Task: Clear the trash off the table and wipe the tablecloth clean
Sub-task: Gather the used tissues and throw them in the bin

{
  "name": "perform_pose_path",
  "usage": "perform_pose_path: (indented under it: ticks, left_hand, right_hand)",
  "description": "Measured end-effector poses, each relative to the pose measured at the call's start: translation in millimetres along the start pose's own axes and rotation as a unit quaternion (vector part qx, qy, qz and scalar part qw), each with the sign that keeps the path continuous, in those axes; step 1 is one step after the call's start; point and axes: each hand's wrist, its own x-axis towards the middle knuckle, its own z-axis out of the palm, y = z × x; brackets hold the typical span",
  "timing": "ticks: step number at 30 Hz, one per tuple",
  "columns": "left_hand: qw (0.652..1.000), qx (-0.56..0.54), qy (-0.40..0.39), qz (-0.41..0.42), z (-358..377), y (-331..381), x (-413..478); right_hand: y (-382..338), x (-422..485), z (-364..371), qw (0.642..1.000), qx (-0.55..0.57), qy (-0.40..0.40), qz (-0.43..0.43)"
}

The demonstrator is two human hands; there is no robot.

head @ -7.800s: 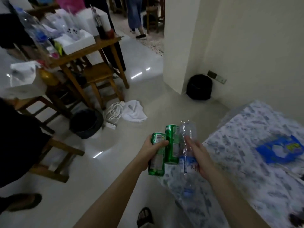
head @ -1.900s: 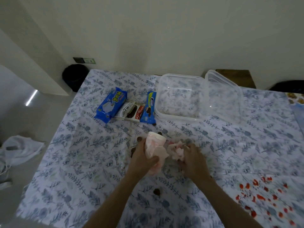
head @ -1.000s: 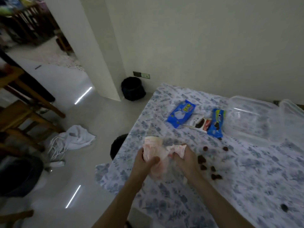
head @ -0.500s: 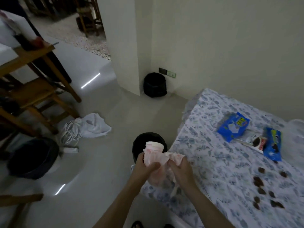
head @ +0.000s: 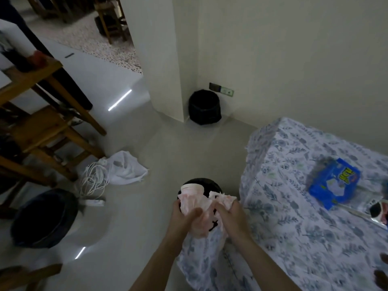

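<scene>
My left hand (head: 182, 215) grips a white paper cup (head: 192, 188) wrapped in pink-stained tissue (head: 198, 222). My right hand (head: 230, 215) clutches another crumpled wad of stained tissue (head: 224, 199). Both hands hover just above a small black bin (head: 211, 183) on the floor, off the left corner of the table. The blue floral tablecloth (head: 294, 227) covers the table to the right. On it lie a blue snack packet (head: 333, 181) and an opened cookie wrapper (head: 378, 211) at the right edge.
A second black bin (head: 204, 107) stands in the wall corner. A larger dark tub (head: 44, 219) sits at lower left. A white cloth (head: 123, 168) and coiled white cable (head: 93, 181) lie on the floor by wooden chairs (head: 42, 131).
I have turned left from the table with the cup and tissues. My hands now hang over the black bin beside the table corner, and the cookie crumbs have left the view.
</scene>
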Motion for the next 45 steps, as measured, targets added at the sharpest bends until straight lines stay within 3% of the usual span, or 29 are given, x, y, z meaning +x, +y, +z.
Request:
perform_pose_path:
  ticks: [4, 11, 18, 27, 35, 45]
  left_hand:
    - [0.999, -0.006, 0.018, -0.033, -8.3, -5.9, 36.7]
    - [0.997, 0.017, -0.006, -0.079, -24.9, -46.1, 140.0]
    - [0.987, 0.069, -0.052, -0.136, -18.0, -153.3, 260.6]
    - [0.971, 0.114, -0.064, -0.198, 9.4, -238.5, 345.6]
    - [0.940, 0.328, -0.071, -0.068, -1.1, -197.4, 334.8]
    - [0.904, 0.394, -0.141, 0.093, 35.4, -39.8, 279.4]
  right_hand:
    - [-2.8, 30.2, 19.2, 0.999, -0.020, 0.031, 0.010]
    - [24.0, 115.3, 89.4, 0.997, 0.004, -0.008, 0.076]
    - [114.9, 199.4, 140.3, 0.992, -0.019, 0.018, 0.120]
    - [204.1, 241.3, 160.6, 0.984, 0.055, 0.026, 0.168]
    - [183.6, 236.4, 151.1, 0.990, -0.076, 0.017, 0.117]
    - [55.7, 194.8, 91.0, 0.988, -0.131, 0.079, 0.005]
